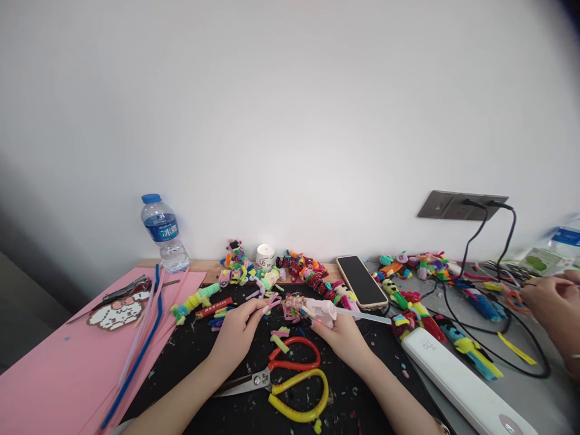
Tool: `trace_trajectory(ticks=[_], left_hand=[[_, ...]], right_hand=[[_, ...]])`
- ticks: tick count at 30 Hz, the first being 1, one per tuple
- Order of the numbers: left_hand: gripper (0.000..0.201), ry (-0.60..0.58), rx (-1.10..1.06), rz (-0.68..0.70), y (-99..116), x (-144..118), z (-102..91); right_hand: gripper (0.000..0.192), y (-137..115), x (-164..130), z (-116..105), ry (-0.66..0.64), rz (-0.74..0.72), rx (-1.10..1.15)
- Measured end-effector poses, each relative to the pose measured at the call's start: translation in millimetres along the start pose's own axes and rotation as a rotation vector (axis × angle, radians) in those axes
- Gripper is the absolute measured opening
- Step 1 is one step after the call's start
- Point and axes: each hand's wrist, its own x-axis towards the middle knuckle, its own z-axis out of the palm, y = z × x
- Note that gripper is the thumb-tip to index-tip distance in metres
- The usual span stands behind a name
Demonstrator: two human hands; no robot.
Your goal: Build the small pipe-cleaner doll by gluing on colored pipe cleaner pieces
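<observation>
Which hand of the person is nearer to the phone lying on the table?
The right hand. It holds a glue gun just left of and below the phone. The left hand is farther left, beyond the small colourful craft piece between both hands.

The table (212, 264) carries a black mat (199, 362), pink paper (49, 374), a bottle (164, 232), a candle (265, 256), a phone (361, 281), scissors (290, 377), a power strip (462, 386), cables (512, 338) and many small pipe-cleaner figures (303, 269).
</observation>
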Motion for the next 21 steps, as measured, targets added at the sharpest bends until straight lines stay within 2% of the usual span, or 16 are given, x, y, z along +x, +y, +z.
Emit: trace_trajectory(ticks=[3,8,12,14,18,21], left_hand=[[0.023,0.018,0.014,-0.009,-2.2,0.2,-0.2],[0.023,0.019,-0.014,-0.017,-3.6,1.0,0.2],[0.023,0.005,-0.049,-0.04,-3.2,1.0,0.7],[0.022,-0.002,-0.064,-0.051,-3.1,1.0,1.0],[0.021,-0.021,-0.136,-0.051,-3.9,1.5,2.3],[0.021,-0.038,-0.183,-0.046,-5.4,2.0,3.7]], right_hand=[[0.023,2.9,0.5,0.4,0.022,0.008,-0.042],[0.02,2.6,1.6,-4.1,0.144,0.008,-0.137],[0.017,-2.6,2.0,-9.6,0.157,0.01,-0.3],[0.023,-3.6,1.3,-10.8,0.132,-0.016,-0.362],[0.048,-1.9,-1.1,-9.6,0.052,-0.054,-0.444],[0.055,0.7,-1.7,-7.8,0.023,-0.038,-0.508]])
